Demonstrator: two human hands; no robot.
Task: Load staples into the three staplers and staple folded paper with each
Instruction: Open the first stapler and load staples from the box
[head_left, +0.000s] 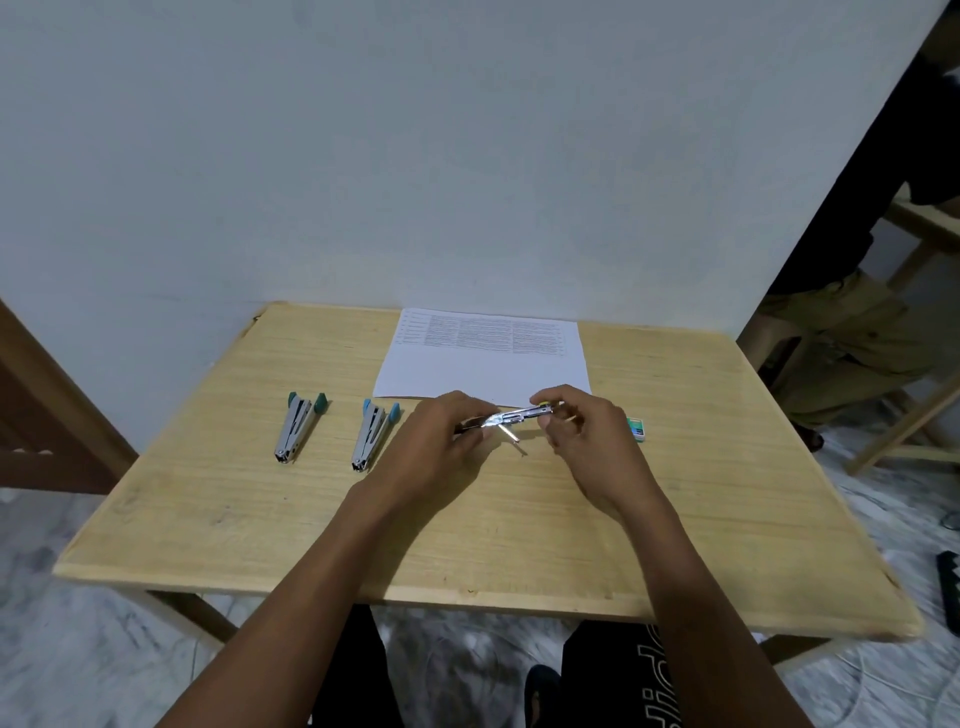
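Wooden table, pale and square, butts its 12 o'clock edge against a white wall. Its 6 o'clock half lies bare beneath the two forearms, and the 9 and 3 o'clock edges drop to marbled floor.

Just toward 12 o'clock of the table's middle, both hands hold the yellow-capped stapler a little above the surface. The left hand grips its 9 o'clock end with curled fingers. The right hand pinches the yellow-capped 3 o'clock end between thumb and fingertips. A thin metal strip angles down from the stapler's middle.

A printed sheet of paper lies flat at 12 o'clock, its near edge just behind the hands. At 10 o'clock lie the green-capped stapler and, nearer the left hand, the blue-capped stapler, apart from each other. A small green staple box sits at 2 o'clock, just beside the right hand.

Off the table at 2 o'clock, a seated person crowds that corner.
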